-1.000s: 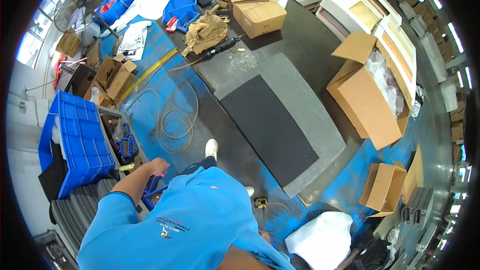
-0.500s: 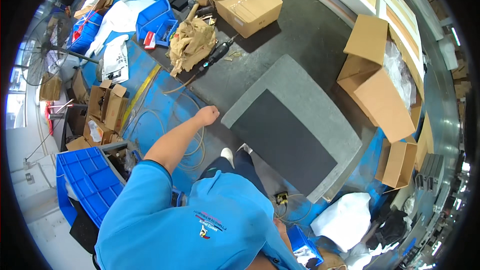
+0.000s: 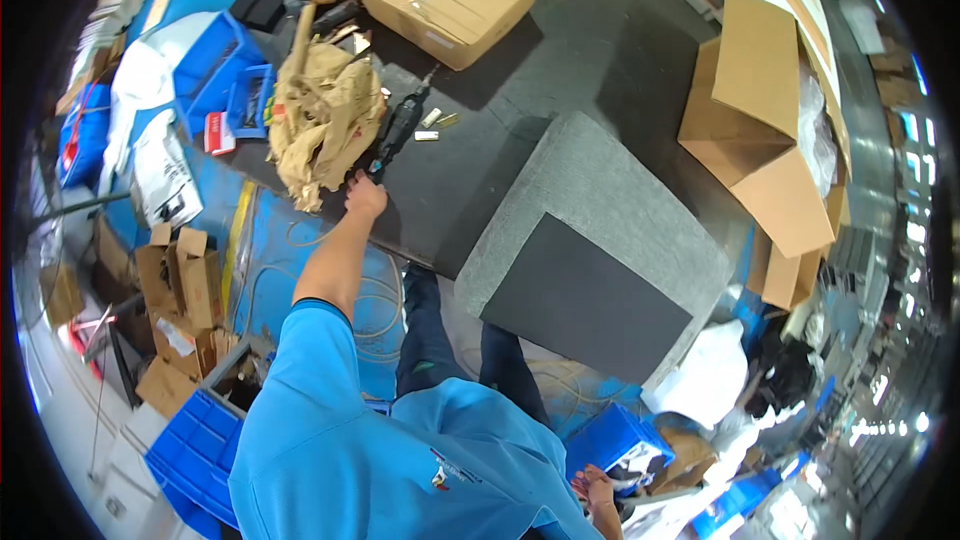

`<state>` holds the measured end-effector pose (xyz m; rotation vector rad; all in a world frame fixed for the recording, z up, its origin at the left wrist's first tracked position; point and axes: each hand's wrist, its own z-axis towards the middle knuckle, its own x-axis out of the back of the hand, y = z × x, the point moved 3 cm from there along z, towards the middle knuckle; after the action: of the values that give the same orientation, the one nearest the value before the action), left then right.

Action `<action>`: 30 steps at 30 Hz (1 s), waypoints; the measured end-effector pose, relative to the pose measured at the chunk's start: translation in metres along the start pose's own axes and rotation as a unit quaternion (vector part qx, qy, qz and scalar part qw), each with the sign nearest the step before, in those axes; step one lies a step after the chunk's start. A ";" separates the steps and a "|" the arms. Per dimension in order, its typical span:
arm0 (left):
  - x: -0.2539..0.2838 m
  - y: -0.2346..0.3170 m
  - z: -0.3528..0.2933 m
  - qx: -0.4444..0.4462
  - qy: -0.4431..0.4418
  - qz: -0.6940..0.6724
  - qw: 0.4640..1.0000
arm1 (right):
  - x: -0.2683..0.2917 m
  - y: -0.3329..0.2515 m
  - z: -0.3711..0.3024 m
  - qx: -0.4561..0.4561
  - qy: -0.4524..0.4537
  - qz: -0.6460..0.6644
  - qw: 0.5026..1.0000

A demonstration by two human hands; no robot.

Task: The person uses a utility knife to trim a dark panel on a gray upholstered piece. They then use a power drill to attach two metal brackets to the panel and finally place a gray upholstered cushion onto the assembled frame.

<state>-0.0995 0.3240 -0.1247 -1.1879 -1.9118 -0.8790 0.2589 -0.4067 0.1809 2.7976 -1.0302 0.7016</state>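
Observation:
My left hand [image 3: 366, 195] reaches over the dark tabletop, fingers closed at the rear end of a black power screwdriver [image 3: 402, 130]. The tool lies with its bit pointing away to the far right. Crumpled brown paper [image 3: 322, 120] lies just left of it, and a few small pale metal-looking pieces [image 3: 428, 135] lie to its right. Low at the right, my right hand [image 3: 594, 488] hangs with curled fingers beside a blue bin [image 3: 612, 440]; whether it holds anything is hidden. A grey upholstered cushion-like block [image 3: 610, 200] with a black panel [image 3: 590, 295] on its near side stands on the table.
A closed carton [image 3: 450, 0] sits at the far side of the table. An open carton [image 3: 745, 100] with clear plastic stands at right. Blue bins [image 3: 215, 70] and a red-and-white box [image 3: 219, 133] are at far left. A hose [image 3: 370, 310] loops on the blue floor.
My left hand has moved forward and left from the table's near edge to the screwdriver. My right hand has come into fuller view. The whole view has shifted toward the table.

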 end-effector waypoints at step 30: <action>0.068 0.062 -0.361 -0.436 -0.307 -0.036 0.845 | -0.079 -0.376 -0.073 0.462 -0.097 0.195 0.860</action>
<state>0.0120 0.0763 0.1298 -2.1459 -2.0835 -1.6645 0.4156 -0.0532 0.2416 3.5255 -1.6957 1.2578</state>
